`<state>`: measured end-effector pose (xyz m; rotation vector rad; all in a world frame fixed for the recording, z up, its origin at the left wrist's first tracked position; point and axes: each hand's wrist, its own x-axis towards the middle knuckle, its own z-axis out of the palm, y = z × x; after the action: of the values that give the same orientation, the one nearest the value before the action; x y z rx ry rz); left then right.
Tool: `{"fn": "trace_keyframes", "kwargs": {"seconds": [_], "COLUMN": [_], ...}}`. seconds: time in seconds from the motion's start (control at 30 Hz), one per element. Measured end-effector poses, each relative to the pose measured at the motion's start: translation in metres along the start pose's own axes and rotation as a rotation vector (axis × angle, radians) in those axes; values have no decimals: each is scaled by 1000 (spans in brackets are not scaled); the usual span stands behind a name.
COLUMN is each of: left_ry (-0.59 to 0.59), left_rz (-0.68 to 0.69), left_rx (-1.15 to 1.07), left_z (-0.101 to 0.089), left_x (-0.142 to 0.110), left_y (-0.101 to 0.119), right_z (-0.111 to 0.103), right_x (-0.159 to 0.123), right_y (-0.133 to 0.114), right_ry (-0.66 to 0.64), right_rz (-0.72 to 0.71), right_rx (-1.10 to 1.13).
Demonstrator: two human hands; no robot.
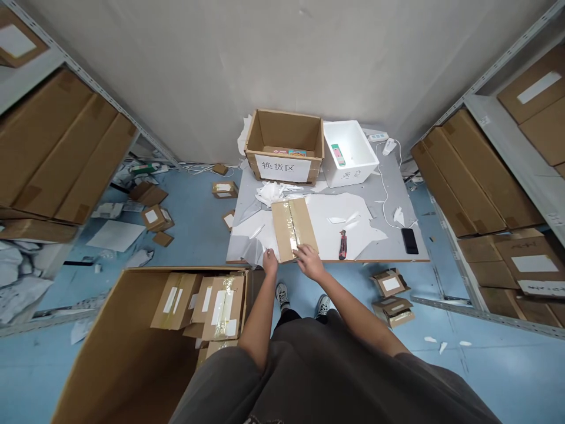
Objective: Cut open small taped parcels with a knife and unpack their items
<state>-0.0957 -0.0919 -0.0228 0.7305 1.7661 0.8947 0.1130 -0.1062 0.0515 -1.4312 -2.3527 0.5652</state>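
A flat cardboard box (296, 221) with shiny clear tape down its middle lies at the table's front edge, slightly turned. My right hand (310, 261) grips its near right corner, fingertips resting on the top by the end of the tape. Just off the box's near left corner is my left hand (270, 262), its fingers pinched together; what they hold, if anything, is too small to make out. To the right of the box, a red and black utility knife (343, 244) rests on white paper (324, 206).
Behind the box stand a labelled open carton (283, 169) and a white foam bin (353, 175). A phone (409, 241) lies at the table's right. At my left is a large carton (101, 330) containing several taped boxes (225, 306). Shelves flank both sides; opened boxes (391, 282) litter the floor.
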Motion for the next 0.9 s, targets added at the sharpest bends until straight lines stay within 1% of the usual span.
{"fn": "trace_keyframes", "kwargs": {"seconds": [0.03, 0.07, 0.1, 0.13, 0.2, 0.23, 0.27, 0.3, 0.37, 0.43, 0.5, 0.6, 0.7, 0.8, 0.9], "left_ry": [57, 108, 111, 75, -57, -121, -172, -212, -257, -264, -250, -238, -237, -225, -219], "left_rz": [47, 132, 251, 384, 596, 656, 686, 696, 675, 652, 648, 652, 650, 658, 637], "left_rx": [59, 148, 243, 345, 509, 572, 630, 685, 788, 865, 916, 977, 1023, 1030, 1022], "left_z": [-8, -14, -18, -19, -17, -14, -10, -6, 1, 4, 3, -4, -7, -5, -2], "left_x": [-3, -7, -13, -20, -34, -40, -46, -50, -55, -56, -54, -50, -48, -48, -48], "left_y": [9, 20, 31, 42, 63, 72, 78, 82, 82, 77, 69, 62, 60, 61, 61], "right_z": [-8, -16, -24, -33, -48, -55, -60, -63, -66, -61, -50, -22, 7, 28, 36], "right_x": [-4, -8, -12, -16, -23, -26, -29, -32, -41, -53, -64, -75, -75, -69, -65], "right_y": [7, 14, 23, 32, 50, 59, 69, 80, 102, 128, 154, 192, 225, 251, 264], "right_ry": [30, 65, 96, 121, 151, 159, 165, 169, 173, 171, 159, 110, 39, 24, 53], "right_rz": [29, 76, 127, 171, 231, 251, 270, 291, 346, 417, 490, 576, 669, 823, 916], "right_rx": [4, -2, -15, -32, -62, -74, -84, -92, -98, -93, -84, -64, -30, 3, 47]}}
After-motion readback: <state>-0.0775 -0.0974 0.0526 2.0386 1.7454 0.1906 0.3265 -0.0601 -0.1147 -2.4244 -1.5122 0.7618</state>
